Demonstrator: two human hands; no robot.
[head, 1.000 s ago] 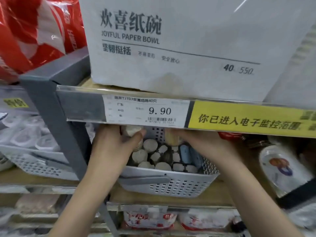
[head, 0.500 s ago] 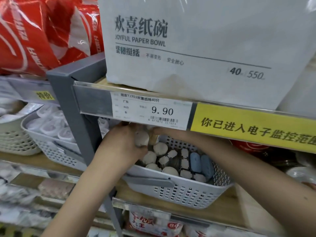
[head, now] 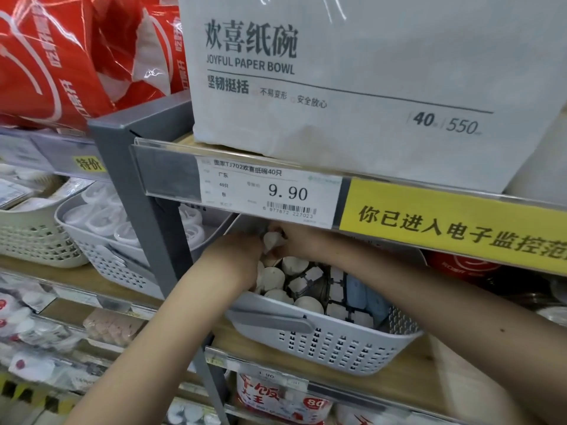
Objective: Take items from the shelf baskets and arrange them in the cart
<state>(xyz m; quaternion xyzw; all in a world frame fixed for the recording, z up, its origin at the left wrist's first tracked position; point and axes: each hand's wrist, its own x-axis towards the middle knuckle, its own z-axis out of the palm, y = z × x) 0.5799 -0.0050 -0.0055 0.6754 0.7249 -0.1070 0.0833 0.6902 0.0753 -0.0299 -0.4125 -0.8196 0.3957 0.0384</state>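
Observation:
A pale grey perforated basket (head: 331, 348) sits on the wooden shelf, packed with upright white rolls (head: 273, 277), small white square packs and blue packs (head: 365, 294). Both hands reach into its far end, just under the price rail. My left hand (head: 236, 256) and my right hand (head: 302, 242) meet around one white roll (head: 271, 240) lifted above the others; fingers of both curl on it. The fingertips are partly hidden by the rail. No cart is in view.
A large white paper-bowl pack (head: 352, 81) stands on the shelf above, behind a price tag (head: 270, 191) and yellow sign (head: 454, 228). A grey upright post (head: 144, 210) divides the shelves. Another grey basket (head: 101, 240) and a cream basket (head: 30, 231) stand to the left.
The view has shifted left and closer. My right hand moved left to join the left hand at the raised white roll, deeper under the rail.

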